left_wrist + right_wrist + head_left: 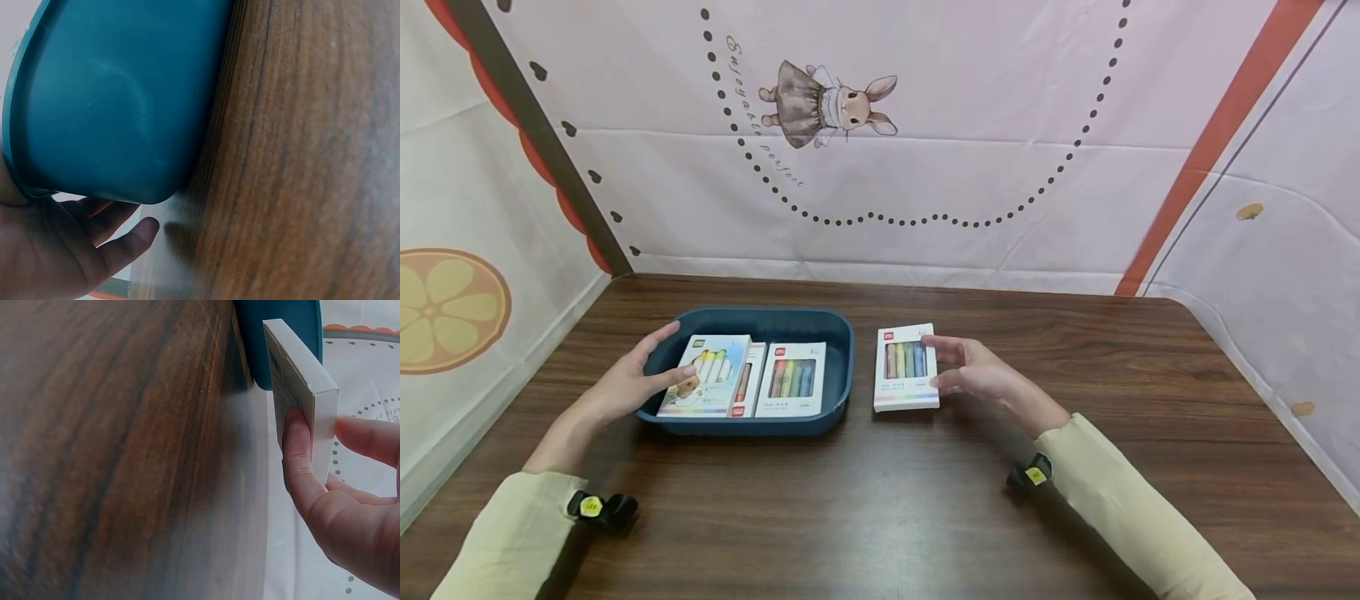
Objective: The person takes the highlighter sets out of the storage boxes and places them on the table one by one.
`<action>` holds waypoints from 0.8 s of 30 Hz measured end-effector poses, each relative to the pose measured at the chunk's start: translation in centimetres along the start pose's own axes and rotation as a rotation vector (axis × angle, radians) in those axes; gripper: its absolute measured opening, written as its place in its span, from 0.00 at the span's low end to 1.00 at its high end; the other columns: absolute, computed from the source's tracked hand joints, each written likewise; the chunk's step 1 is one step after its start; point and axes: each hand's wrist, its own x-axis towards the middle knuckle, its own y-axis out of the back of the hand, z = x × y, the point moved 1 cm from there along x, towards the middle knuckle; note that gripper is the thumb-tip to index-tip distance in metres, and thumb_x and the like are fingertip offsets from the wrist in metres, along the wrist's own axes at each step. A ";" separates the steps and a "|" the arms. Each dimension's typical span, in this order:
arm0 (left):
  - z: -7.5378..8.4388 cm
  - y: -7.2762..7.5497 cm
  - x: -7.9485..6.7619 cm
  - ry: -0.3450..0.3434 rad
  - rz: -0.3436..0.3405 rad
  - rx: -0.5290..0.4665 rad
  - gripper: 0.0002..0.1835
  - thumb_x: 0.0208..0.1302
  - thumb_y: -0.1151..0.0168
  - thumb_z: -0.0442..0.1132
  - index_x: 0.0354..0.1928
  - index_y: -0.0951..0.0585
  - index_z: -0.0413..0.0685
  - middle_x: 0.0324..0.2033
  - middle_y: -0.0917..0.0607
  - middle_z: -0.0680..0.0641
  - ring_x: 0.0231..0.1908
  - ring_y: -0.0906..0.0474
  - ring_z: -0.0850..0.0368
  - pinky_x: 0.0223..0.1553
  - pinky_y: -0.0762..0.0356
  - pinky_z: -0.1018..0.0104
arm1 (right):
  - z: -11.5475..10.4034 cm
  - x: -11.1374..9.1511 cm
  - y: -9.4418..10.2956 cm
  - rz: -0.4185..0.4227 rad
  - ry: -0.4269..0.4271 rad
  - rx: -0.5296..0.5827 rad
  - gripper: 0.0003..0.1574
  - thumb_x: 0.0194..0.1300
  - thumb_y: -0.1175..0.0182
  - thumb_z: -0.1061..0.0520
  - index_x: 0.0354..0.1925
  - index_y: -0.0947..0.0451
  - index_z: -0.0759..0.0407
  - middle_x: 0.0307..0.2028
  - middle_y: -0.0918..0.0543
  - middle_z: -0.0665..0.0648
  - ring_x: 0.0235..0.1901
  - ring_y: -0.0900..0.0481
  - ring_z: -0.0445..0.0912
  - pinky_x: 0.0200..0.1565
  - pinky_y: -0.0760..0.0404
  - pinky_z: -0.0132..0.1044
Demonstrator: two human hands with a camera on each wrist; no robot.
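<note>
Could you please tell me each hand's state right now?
Left hand: open, at the rim of the blue basket.
Right hand: closed, holding a white box.

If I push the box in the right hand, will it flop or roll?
The box is probably stiff: its edges look straight. It's likely light, as the right hand just pinches one side. Its flat faces suggest sliding rather than rolling.

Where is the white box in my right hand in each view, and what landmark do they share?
Head: the white box is just right of and below centre, in your right hand.
Left wrist: not in this picture.
Right wrist: right of centre, mostly in the upper half, narrow sides showing.
Shared landmark: the blue bin, left of the box (head), filling the upper left (left wrist), behind the box (right wrist).
</note>
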 end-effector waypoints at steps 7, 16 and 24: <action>0.0 0.0 0.0 0.005 -0.003 0.003 0.48 0.61 0.46 0.56 0.71 0.64 0.52 0.67 0.62 0.29 0.63 0.67 0.25 0.52 0.60 0.24 | 0.0 0.0 -0.4 0.002 -0.012 -0.031 0.42 0.55 0.44 0.73 0.67 0.44 0.60 0.64 0.41 0.69 0.51 0.28 0.52 0.46 0.22 0.41; -0.1 0.0 0.1 0.012 -0.007 -0.007 0.48 0.61 0.45 0.56 0.71 0.64 0.53 0.67 0.63 0.29 0.63 0.67 0.25 0.51 0.60 0.24 | 0.2 0.1 -0.5 0.002 -0.022 -0.045 0.42 0.55 0.44 0.73 0.67 0.44 0.60 0.65 0.42 0.68 0.55 0.31 0.55 0.47 0.22 0.42; 0.0 0.1 0.2 0.020 -0.006 0.001 0.48 0.61 0.46 0.56 0.71 0.64 0.53 0.67 0.63 0.29 0.63 0.67 0.25 0.52 0.60 0.24 | 0.5 0.3 -0.5 0.011 -0.028 -0.073 0.41 0.56 0.44 0.72 0.67 0.43 0.60 0.65 0.42 0.67 0.57 0.34 0.56 0.49 0.23 0.42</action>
